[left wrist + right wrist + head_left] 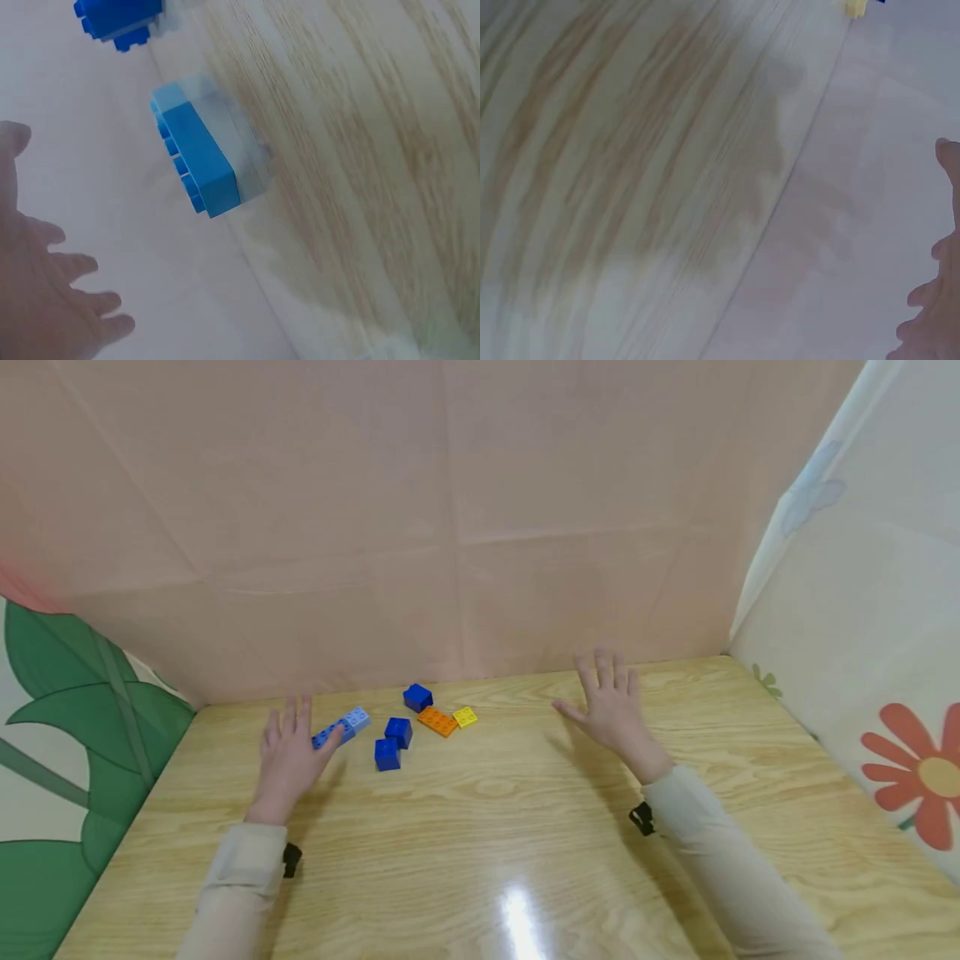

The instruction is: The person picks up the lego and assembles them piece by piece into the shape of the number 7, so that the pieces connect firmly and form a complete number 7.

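Observation:
My left hand (288, 756), fingers spread, hovers over the left part of the table. Its thumb overlaps a long blue toy brick (324, 737) in the head view; the left wrist view shows that brick (196, 154) apart from the fingers. A light blue brick (357, 718) sits against its far end. To the right are three dark blue bricks (387, 755), (399, 732), (417, 697), an orange studded plate (437, 721) and a small yellow studded piece (465, 717). My right hand (611, 714) hangs over the table's right side, fingers spread, holding nothing.
The wooden table (480, 827) ends at a pinkish cloth backdrop (450, 527). A leaf-printed panel (75, 693) borders the left, and a flower-printed panel (862, 610) the right. Black straps (291, 860) hang at both wrists.

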`<state>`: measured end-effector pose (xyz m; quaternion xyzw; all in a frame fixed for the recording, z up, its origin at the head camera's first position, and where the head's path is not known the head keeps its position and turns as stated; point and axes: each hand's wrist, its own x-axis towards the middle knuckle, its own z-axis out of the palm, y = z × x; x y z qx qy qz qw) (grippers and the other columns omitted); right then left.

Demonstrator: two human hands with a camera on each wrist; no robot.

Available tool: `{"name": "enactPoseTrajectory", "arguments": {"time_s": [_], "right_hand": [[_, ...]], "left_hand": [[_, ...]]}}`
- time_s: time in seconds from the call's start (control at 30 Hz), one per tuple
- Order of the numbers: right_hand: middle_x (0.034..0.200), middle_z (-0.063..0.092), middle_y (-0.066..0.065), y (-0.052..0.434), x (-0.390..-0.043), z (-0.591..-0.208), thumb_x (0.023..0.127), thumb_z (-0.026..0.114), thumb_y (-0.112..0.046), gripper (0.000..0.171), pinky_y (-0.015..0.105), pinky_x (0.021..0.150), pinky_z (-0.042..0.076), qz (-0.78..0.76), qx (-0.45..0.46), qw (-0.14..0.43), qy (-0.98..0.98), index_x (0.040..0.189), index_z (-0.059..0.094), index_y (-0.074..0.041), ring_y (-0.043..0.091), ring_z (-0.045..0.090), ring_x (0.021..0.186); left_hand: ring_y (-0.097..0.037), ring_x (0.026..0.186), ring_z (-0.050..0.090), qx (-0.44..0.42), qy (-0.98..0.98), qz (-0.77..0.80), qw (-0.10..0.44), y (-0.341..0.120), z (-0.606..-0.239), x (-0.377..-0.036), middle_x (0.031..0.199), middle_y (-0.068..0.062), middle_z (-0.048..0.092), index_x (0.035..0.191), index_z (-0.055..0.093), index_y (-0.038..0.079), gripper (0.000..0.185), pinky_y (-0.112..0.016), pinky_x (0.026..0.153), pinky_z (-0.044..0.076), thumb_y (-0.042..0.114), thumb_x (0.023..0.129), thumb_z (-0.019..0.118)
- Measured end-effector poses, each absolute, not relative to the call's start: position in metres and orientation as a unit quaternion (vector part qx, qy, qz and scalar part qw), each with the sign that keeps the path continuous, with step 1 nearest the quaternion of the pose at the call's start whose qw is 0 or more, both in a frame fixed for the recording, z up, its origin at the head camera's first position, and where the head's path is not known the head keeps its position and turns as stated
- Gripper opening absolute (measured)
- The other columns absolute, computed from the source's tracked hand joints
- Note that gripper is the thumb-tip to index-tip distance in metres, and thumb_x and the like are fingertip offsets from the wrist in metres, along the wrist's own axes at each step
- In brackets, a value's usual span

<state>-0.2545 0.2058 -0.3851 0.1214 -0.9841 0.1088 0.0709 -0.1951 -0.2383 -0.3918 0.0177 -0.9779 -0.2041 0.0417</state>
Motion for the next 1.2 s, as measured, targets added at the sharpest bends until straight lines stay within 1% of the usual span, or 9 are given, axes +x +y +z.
{"name": "enactPoseTrajectory", "arguments": {"time_s": [0.1, 0.2, 0.27, 0.4, 0.47, 0.63, 0.77, 0.97, 1.2], "right_hand": [[0.157, 0.002, 0.029, 0.199, -0.256, -0.386, 0.092, 0.057, -0.047, 0.088, 0.071, 0.113, 0.005, 0.123, 0.143, 0.088, -0.978, 0.154, 0.009, -0.007, 0.053, -0.002, 0.143], [0.155, 0.010, 0.031, 0.191, -0.258, -0.387, 0.090, 0.062, -0.041, 0.086, 0.071, 0.112, 0.011, 0.148, 0.168, 0.108, -0.969, 0.152, 0.015, -0.003, 0.054, 0.006, 0.142], [0.154, 0.014, 0.032, 0.185, -0.259, -0.387, 0.089, 0.066, -0.037, 0.086, 0.070, 0.112, 0.014, 0.169, 0.180, 0.116, -0.962, 0.151, 0.019, -0.001, 0.054, 0.012, 0.142], [0.153, 0.019, 0.033, 0.173, -0.263, -0.389, 0.088, 0.068, -0.034, 0.086, 0.067, 0.113, 0.017, 0.223, 0.194, 0.104, -0.950, 0.150, 0.020, 0.000, 0.055, 0.017, 0.140], [0.152, 0.021, 0.033, 0.168, -0.265, -0.390, 0.088, 0.069, -0.032, 0.086, 0.066, 0.113, 0.019, 0.252, 0.197, 0.092, -0.943, 0.150, 0.020, 0.001, 0.055, 0.018, 0.140], [0.151, 0.027, 0.032, 0.156, -0.268, -0.392, 0.087, 0.069, -0.024, 0.079, 0.061, 0.115, 0.022, 0.332, 0.205, 0.077, -0.917, 0.147, 0.026, 0.005, 0.050, 0.024, 0.140], [0.151, 0.030, 0.028, 0.148, -0.269, -0.391, 0.088, 0.068, -0.020, 0.074, 0.057, 0.116, 0.024, 0.382, 0.190, 0.049, -0.903, 0.146, 0.029, 0.005, 0.045, 0.028, 0.140], [0.152, 0.032, 0.024, 0.139, -0.268, -0.388, 0.090, 0.066, -0.019, 0.072, 0.056, 0.115, 0.028, 0.430, 0.160, 0.005, -0.889, 0.148, 0.028, 0.001, 0.042, 0.030, 0.141], [0.152, 0.032, 0.023, 0.127, -0.265, -0.389, 0.092, 0.063, -0.016, 0.070, 0.056, 0.114, 0.031, 0.454, 0.160, -0.035, -0.876, 0.150, 0.026, -0.002, 0.042, 0.030, 0.140]], "left_hand": [[-0.053, 0.142, 0.004, 0.006, -0.971, -0.234, 0.039, -0.239, -0.391, -0.197, 0.157, -0.029, 0.005, 0.153, 0.005, 0.001, 0.081, -0.067, 0.115, 0.006, 0.050, 0.099, 0.040], [-0.050, 0.142, 0.015, -0.006, -0.958, -0.285, 0.030, -0.238, -0.390, -0.198, 0.156, -0.028, 0.016, 0.152, 0.013, 0.000, 0.072, -0.064, 0.115, 0.016, 0.041, 0.100, 0.043], [-0.049, 0.140, 0.023, -0.017, -0.945, -0.326, 0.023, -0.237, -0.390, -0.198, 0.154, -0.028, 0.024, 0.151, 0.021, 0.000, 0.064, -0.063, 0.113, 0.024, 0.033, 0.101, 0.046], [-0.046, 0.132, 0.040, -0.036, -0.919, -0.393, -0.002, -0.232, -0.390, -0.199, 0.145, -0.029, 0.039, 0.145, 0.035, -0.002, 0.052, -0.057, 0.106, 0.039, 0.013, 0.098, 0.052], [-0.046, 0.129, 0.044, -0.041, -0.907, -0.419, -0.023, -0.230, -0.391, -0.200, 0.142, -0.030, 0.042, 0.142, 0.038, -0.003, 0.051, -0.053, 0.104, 0.044, 0.007, 0.095, 0.054], [-0.044, 0.131, 0.044, -0.048, -0.888, -0.449, -0.085, -0.228, -0.397, -0.202, 0.145, -0.027, 0.041, 0.143, 0.037, -0.002, 0.053, -0.051, 0.103, 0.046, 0.007, 0.095, 0.055], [-0.044, 0.132, 0.043, -0.062, -0.881, -0.455, -0.116, -0.225, -0.402, -0.203, 0.145, -0.027, 0.041, 0.144, 0.035, -0.002, 0.056, -0.050, 0.102, 0.047, 0.006, 0.094, 0.057], [-0.045, 0.132, 0.042, -0.074, -0.878, -0.454, -0.133, -0.216, -0.405, -0.206, 0.146, -0.026, 0.040, 0.145, 0.032, -0.002, 0.061, -0.051, 0.104, 0.045, 0.006, 0.092, 0.060], [-0.043, 0.129, 0.046, -0.064, -0.881, -0.448, -0.140, -0.208, -0.410, -0.207, 0.144, -0.025, 0.042, 0.144, 0.036, -0.002, 0.061, -0.051, 0.102, 0.046, 0.012, 0.091, 0.064]]}}
